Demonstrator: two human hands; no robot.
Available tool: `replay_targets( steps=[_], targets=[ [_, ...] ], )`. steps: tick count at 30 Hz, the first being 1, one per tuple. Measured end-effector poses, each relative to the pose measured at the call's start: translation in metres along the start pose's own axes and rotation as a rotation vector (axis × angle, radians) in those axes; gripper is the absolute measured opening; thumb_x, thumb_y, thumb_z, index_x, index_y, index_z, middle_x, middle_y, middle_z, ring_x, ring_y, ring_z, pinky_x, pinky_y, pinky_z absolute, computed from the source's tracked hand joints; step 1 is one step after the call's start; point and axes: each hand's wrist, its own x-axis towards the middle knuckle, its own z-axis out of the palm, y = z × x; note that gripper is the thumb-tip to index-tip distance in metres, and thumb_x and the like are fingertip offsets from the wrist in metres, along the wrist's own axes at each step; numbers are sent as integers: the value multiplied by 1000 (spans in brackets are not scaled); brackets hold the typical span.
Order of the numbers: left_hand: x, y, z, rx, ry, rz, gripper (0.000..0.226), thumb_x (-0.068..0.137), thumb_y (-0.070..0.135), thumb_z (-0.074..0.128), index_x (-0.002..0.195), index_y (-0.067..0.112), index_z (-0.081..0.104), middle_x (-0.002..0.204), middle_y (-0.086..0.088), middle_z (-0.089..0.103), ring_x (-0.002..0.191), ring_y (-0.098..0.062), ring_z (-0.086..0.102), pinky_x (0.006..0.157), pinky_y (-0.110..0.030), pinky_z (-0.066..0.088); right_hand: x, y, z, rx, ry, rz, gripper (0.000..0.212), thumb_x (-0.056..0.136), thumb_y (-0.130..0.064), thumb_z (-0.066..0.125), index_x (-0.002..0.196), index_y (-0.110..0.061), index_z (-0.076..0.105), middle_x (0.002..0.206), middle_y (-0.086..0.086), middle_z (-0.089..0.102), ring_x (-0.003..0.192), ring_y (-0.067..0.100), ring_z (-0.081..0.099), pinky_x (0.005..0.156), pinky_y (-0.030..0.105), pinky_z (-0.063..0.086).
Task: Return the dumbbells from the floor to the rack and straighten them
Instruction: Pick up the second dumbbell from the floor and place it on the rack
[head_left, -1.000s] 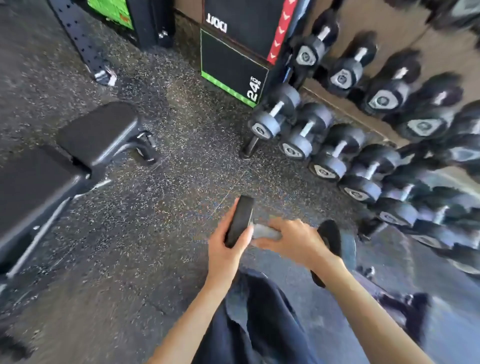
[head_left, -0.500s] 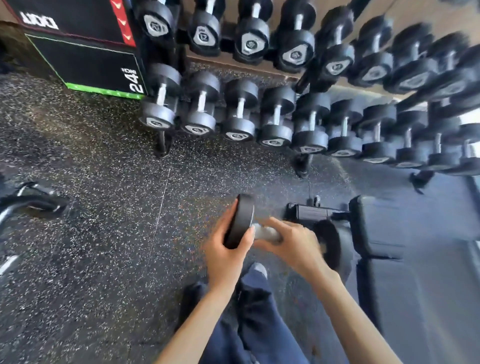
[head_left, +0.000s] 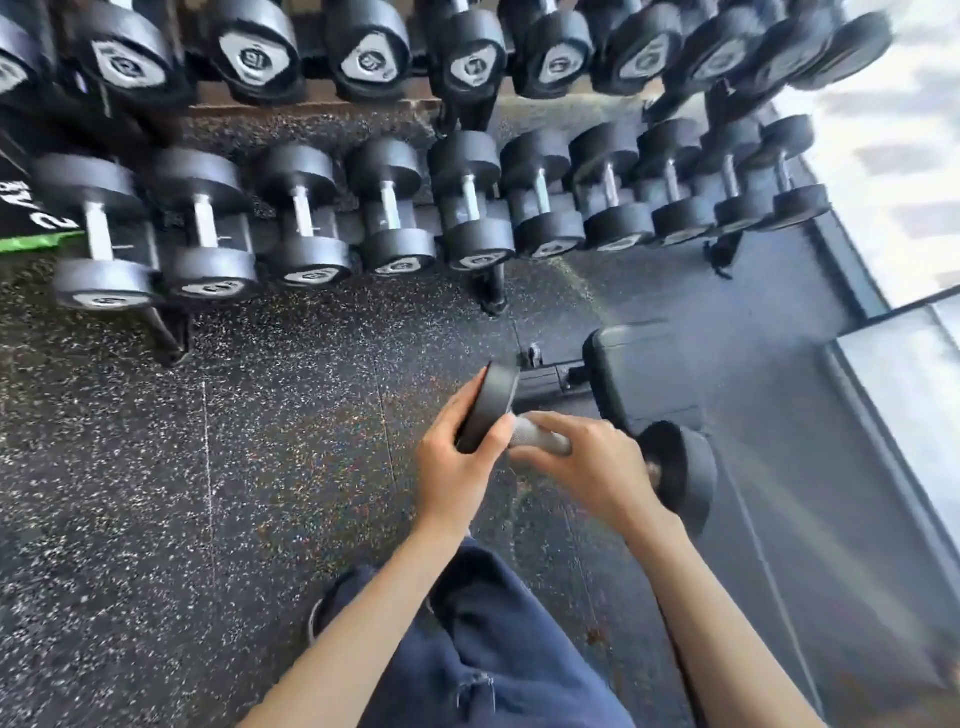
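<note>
Right hand (head_left: 597, 470) wraps the dumbbell (head_left: 540, 437) handle, left hand (head_left: 454, 467) clasps its end; carry level (no tilting) to the upper-frame rack (head_left: 492, 293).

Dumbbell (head_left: 540, 437): was held over the floor (head_left: 156, 493), in front of the rack (head_left: 493, 296).
Left hand (head_left: 457, 467): gripped its left head.
Right hand (head_left: 597, 467): gripped its handle.
Bench (head_left: 644, 374): lay right, behind the dumbbell.

Daylight glare blows out right edge; wide-angle warp, motion blur on rack (head_left: 311, 111).
</note>
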Motion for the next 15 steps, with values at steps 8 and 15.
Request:
replay_targets(
  steps=[8,15],
  targets=[
    [54,6,54,36,-168,-68,53,67,49,64,119,39,53,123,12,60,116,-1,54,97,-17,42,35,47,-24,36,2,143,57,66,-76,53,112,-44,58,102,-8,70,95,20,64,66,29,42],
    [121,20,68,33,-198,-58,52,72,34,66,122,25,57,125,1,62,115,-5,56,99,-20,43,91,46,-40,40,20,210,58,67,-77,51,114,-43,57,99,-5,71,92,20,64,67,28,42]
  ],
)
